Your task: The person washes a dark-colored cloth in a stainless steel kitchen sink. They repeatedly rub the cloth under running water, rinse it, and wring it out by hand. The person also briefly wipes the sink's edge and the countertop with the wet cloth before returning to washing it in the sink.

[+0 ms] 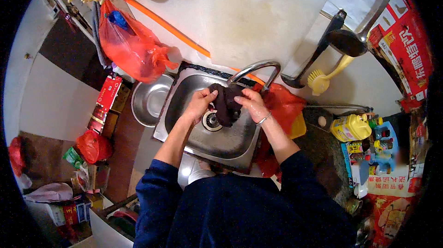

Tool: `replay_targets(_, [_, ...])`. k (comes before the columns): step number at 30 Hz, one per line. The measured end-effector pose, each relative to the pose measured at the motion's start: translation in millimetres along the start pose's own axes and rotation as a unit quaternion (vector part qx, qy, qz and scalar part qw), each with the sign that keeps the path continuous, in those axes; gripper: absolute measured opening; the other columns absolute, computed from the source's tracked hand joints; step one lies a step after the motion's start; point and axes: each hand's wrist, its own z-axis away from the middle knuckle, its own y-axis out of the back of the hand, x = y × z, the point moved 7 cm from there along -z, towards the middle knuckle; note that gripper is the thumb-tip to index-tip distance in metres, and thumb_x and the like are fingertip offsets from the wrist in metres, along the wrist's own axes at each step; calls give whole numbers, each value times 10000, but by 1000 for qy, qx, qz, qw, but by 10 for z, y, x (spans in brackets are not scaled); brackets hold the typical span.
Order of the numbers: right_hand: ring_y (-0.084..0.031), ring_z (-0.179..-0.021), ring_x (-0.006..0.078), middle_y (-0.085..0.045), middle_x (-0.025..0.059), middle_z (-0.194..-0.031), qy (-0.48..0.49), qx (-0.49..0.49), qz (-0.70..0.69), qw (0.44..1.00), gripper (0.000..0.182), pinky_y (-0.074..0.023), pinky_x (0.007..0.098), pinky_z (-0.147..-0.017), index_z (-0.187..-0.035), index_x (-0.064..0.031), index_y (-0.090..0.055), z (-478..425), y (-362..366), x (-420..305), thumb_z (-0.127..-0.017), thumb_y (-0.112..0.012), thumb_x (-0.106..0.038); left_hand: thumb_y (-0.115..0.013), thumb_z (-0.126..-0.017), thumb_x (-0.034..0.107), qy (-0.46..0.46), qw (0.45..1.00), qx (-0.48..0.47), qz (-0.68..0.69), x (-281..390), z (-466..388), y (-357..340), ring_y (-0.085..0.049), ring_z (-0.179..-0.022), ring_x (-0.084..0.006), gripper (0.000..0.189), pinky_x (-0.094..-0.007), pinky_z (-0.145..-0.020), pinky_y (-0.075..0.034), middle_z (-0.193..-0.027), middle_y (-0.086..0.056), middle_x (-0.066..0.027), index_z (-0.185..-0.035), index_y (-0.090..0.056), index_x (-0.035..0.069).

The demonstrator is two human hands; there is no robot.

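A dark wet-looking cloth (226,108) is stretched between my two hands over a stainless steel sink (221,144). My left hand (200,104) pinches its left side, thumb on top. On the other side my right hand (253,104), with a bracelet at the wrist, grips the upper right part of the cloth. The curved chrome faucet (256,65) arches just above, its spout end close to the cloth. Below the cloth, the sink drain (211,120) shows in part. Whether water is running cannot be made out.
Left of the sink sits a steel basin (152,99), with a red plastic bag (131,50) hanging above it. A white cutting board (266,16) leans behind the faucet. A ladle (347,42) and a yellow brush (319,81) hang at right, above a yellow jug (349,128) and several bottles.
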Motion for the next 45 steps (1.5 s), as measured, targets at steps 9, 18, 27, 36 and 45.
replay_targets(9, [-540,-794,149,-558,73,-909,84,55,65,993,384,-434,260,-721,-988,1,-474,-340,404,262,-649,-648,-44,-542,-810,193,30,990,118,67,-193,-115,210,-509,-574,-112,176,-237,-523,-414,-660,-543,-29,-668,-516,92])
replay_targets(18, [-537,-900,329,-548,222,-939,108,36,438,892,550,-427,356,-784,-1012,-4,-473,-143,-267,117,-579,-710,-247,-575,-757,119,-16,995,-56,-84,-180,-100,-265,-503,-680,-109,113,-237,-656,-404,-733,-561,-32,-740,-560,8])
replay_targets(27, [-555,-651,201,-585,92,-697,125,153,294,935,257,-441,288,-618,-771,-2,-569,-232,125,144,-579,-699,-112,-475,-809,429,195,954,90,207,-1174,23,156,-462,-956,-367,459,-536,-665,-480,-1125,-442,-119,-1127,-427,102])
replay_targets(36, [-512,-729,107,-571,23,-790,4,6,82,997,254,-420,237,-668,-883,-3,-565,156,-401,69,-680,-675,-109,-395,-839,364,198,867,128,438,-1784,-334,-96,-517,-964,-210,334,-439,-819,-419,-992,-564,-76,-1016,-533,117])
replay_targets(45, [-511,-891,167,-549,60,-993,-95,128,195,968,428,-442,314,-676,-1012,-53,-544,-374,475,918,-783,-532,-414,-341,-846,160,188,829,71,522,-1390,-213,-281,-539,-926,-245,277,-425,-830,-420,-1037,-549,-109,-1048,-502,61])
